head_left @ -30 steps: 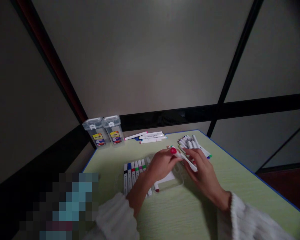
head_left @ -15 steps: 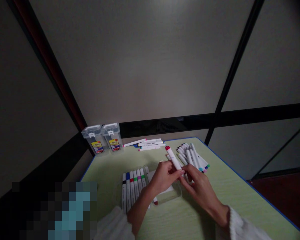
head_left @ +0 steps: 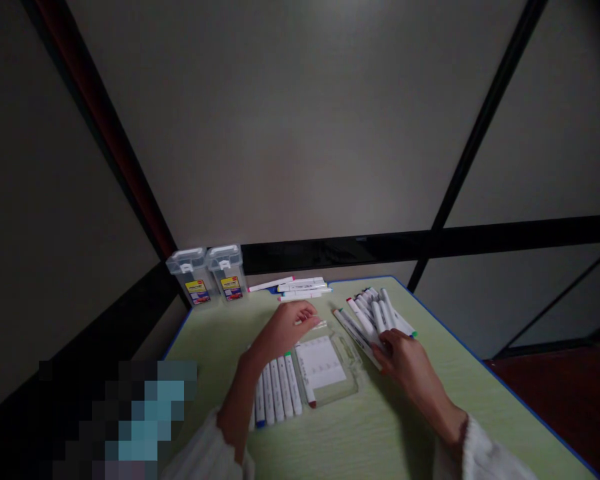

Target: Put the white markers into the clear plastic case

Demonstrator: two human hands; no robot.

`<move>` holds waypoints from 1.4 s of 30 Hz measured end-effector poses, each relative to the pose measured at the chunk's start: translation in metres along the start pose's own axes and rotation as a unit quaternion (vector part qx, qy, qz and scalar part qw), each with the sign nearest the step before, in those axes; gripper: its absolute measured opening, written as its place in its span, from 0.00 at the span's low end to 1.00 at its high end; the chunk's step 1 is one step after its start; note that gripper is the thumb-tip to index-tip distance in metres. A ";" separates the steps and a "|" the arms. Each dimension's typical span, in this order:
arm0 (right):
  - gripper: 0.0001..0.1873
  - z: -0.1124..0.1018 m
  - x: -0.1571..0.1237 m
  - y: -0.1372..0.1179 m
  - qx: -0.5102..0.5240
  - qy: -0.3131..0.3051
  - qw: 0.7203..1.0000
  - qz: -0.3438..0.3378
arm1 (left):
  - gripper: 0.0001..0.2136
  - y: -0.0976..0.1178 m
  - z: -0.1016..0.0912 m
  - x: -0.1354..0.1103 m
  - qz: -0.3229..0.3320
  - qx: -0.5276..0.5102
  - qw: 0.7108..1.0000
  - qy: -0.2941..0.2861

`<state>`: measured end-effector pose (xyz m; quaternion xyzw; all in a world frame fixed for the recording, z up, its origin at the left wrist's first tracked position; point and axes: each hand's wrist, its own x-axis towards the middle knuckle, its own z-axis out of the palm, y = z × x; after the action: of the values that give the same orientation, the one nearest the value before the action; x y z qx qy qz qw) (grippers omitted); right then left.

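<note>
My left hand (head_left: 299,320) is at the back edge of the clear plastic case (head_left: 353,393), fingers curled and closed. A bit of clear plastic shows beside its fingertips; whether they hold it is unclear. A row of white markers (head_left: 280,390) lies side by side under my left forearm, which covers part of it. In the case are a white card (head_left: 323,362) and one marker with a brown end (head_left: 307,383). On the right, my right hand (head_left: 403,357) closes on the near ends of the marker pile, around the red-capped marker (head_left: 361,316). Its fingertips are partly hidden.
Two clear lidded boxes (head_left: 187,267) with yellow labels stand at the back left corner. Several markers (head_left: 303,287) lie along the back edge. The green table (head_left: 330,440) has a blue rim, and grey panels rise behind it.
The red-capped marker has gone from between both hands down to the pile on the right, with my right hand. My left hand has let go of it and moved left to the case.
</note>
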<state>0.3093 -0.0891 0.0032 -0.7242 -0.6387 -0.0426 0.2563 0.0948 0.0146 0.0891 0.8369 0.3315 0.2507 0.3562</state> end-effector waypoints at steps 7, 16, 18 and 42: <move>0.09 0.002 -0.002 -0.001 -0.042 -0.021 0.998 0.028 | 0.11 -0.019 -0.039 -0.007 -0.017 -0.003 0.998 0.052; 0.08 0.001 -0.003 -0.001 -0.049 -0.032 0.997 0.048 | 0.13 -0.030 -0.046 -0.008 -0.027 0.003 0.998 0.064; 0.08 0.001 -0.003 -0.001 -0.051 -0.032 0.997 0.051 | 0.13 -0.031 -0.046 -0.008 -0.027 -0.001 0.998 0.064; 0.12 -0.003 -0.009 -0.031 0.007 -0.064 0.995 -0.077 | 0.11 -0.039 -0.049 -0.007 -0.036 -0.020 0.994 0.103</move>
<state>0.2795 -0.0968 0.0118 -0.6721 -0.7083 -0.0113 0.2154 0.0438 0.0509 0.0887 0.7870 0.3915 0.3285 0.3455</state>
